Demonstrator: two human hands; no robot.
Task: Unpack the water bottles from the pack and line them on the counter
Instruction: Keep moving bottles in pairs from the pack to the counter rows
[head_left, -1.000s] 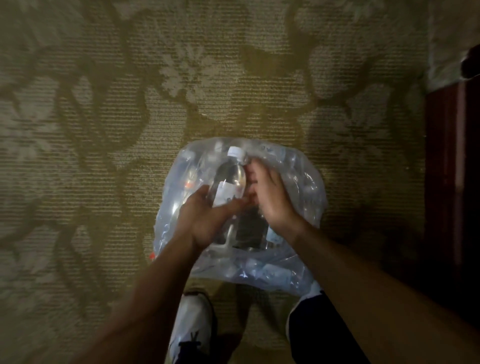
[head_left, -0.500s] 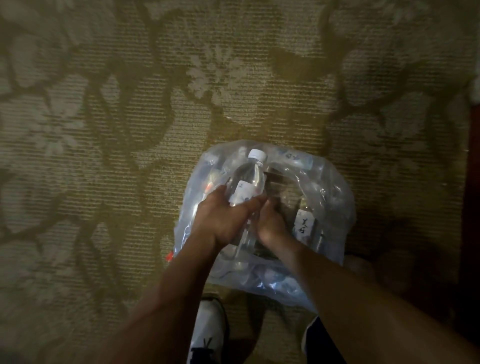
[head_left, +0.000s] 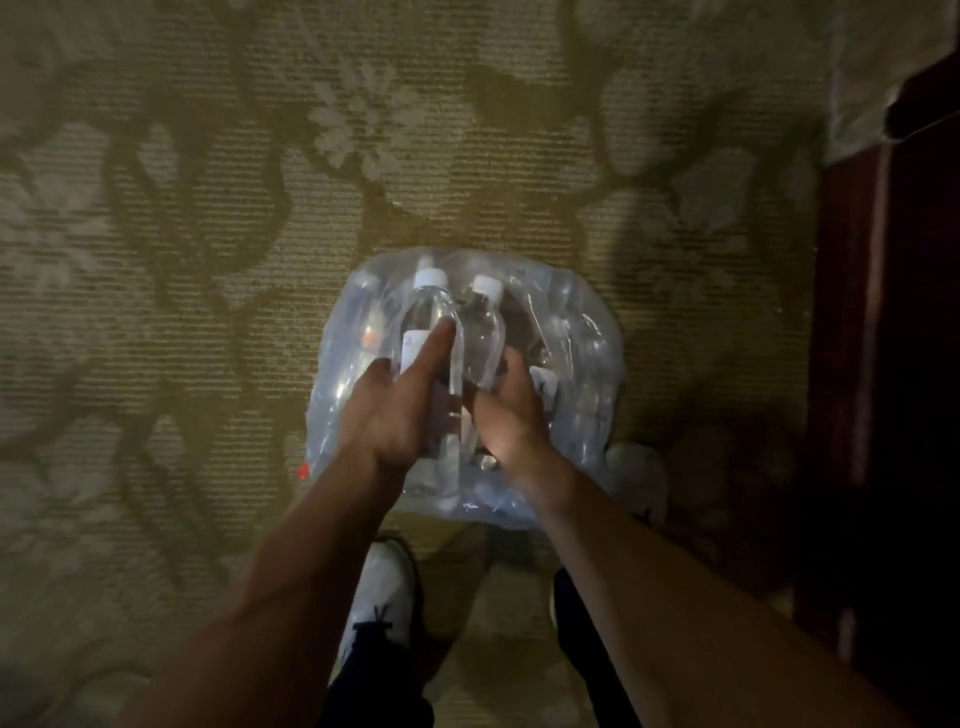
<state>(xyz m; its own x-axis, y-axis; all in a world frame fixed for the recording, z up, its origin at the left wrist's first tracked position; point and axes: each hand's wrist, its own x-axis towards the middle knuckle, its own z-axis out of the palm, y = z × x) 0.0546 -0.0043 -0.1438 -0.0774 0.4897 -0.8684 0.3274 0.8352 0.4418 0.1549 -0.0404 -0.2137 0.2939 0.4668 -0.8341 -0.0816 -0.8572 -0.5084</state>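
Note:
A clear plastic pack (head_left: 589, 358) of water bottles lies on the carpet in front of my feet. My left hand (head_left: 389, 415) holds a clear bottle (head_left: 427, 314) with a white cap above the pack, one finger stretched up along its label. Just to its right, my right hand (head_left: 511, 415) grips a second white-capped bottle (head_left: 483, 330) by its lower part, fingers curled round it. The two bottles stand side by side, nearly touching. Several more bottles show dimly through the wrap.
The floor is a beige carpet (head_left: 208, 260) with a leaf pattern. Dark wooden furniture (head_left: 883, 389) rises along the right edge. My white shoes (head_left: 382, 592) (head_left: 641, 475) are just behind the pack. No counter is in view.
My right hand dipped into the pack and came up holding a second bottle beside the first. The left hand kept its bottle, its finger now stretched along it.

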